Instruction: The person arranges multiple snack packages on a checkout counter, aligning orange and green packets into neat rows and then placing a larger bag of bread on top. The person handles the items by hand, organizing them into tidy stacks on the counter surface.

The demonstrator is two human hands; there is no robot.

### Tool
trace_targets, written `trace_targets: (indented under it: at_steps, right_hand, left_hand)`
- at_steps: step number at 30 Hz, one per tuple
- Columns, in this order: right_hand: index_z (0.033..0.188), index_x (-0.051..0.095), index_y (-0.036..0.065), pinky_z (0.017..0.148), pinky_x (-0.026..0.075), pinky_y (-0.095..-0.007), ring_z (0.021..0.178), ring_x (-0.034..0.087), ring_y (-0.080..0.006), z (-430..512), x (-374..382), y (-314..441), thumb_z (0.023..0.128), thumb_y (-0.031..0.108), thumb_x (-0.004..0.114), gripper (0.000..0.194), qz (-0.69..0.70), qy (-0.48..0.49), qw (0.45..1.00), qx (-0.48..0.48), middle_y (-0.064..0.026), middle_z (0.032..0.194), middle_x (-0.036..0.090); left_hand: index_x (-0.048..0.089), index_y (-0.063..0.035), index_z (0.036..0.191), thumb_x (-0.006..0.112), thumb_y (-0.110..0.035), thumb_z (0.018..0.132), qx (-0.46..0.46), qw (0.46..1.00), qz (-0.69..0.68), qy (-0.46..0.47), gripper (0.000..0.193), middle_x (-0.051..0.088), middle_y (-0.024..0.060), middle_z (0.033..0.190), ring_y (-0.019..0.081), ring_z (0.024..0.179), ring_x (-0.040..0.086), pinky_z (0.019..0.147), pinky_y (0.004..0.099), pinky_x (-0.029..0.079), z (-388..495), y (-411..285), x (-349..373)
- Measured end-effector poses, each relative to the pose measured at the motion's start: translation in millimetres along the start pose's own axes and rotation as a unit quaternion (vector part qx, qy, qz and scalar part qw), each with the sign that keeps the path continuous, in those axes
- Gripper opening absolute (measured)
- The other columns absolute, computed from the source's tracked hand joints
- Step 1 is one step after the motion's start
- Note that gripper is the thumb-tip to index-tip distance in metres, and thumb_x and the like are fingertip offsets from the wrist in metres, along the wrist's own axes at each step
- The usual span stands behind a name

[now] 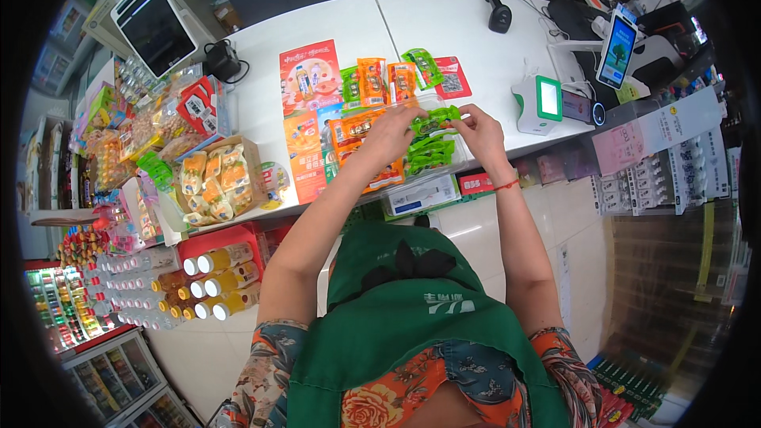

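A green snack packet (437, 121) is stretched between my two hands above a clear plastic tray (459, 157). My right hand (483, 135) pinches the packet's right end. Fingers of my left hand (392, 131) hold its left end. Under it, several green packets (431, 156) lie stacked in the tray's right side. Orange packets (389, 176) fill the left side, partly hidden by my left forearm. Just behind the tray lie a loose green packet (351, 88), two orange packets, the left one (373, 82) and the right one (402, 78), and another green packet (423, 68).
Promotional sheets (309, 77) and a red code card (453, 77) lie on the white counter (440, 18). To the right stand a green-and-white payment device (537, 106) and a barcode scanner (498, 13). A cardboard box of wrapped snacks (217, 181) stands left, near bottled drinks (223, 279).
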State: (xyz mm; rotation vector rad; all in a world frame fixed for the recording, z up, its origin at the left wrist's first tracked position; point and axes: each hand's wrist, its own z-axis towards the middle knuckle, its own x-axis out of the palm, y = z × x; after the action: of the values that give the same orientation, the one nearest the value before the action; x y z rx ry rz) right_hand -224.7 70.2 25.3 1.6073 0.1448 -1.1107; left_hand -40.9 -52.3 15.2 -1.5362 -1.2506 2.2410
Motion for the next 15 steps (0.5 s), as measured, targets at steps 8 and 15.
trace_targets:
  at_steps: [8,15]
  right_hand:
    - [0.082,0.068,0.004,0.065,0.054,-0.0387,0.069,0.069,-0.0288,9,4,-1,0.083,0.020,0.073,0.017,-0.042,0.034,0.998,-0.017,-0.0122,0.073,0.070]
    - [0.078,0.060,0.005,0.065,0.052,-0.0439,0.073,0.066,-0.0330,11,16,-4,0.077,0.016,0.076,0.020,-0.104,0.034,0.993,-0.038,-0.0123,0.074,0.065]
  left_hand:
    - [0.061,-0.0141,0.122,0.072,-0.008,0.082,0.002,0.994,0.102,-0.026,0.042,0.067,0.0118,0.111,0.0303,0.112,0.058,0.099,0.0465,0.041,3,5,4]
    - [0.069,-0.0125,0.109,0.076,-0.009,0.076,0.011,0.981,0.192,-0.032,0.034,0.066,0.0059,0.108,0.0261,0.110,0.057,0.096,0.0440,0.038,3,9,11]
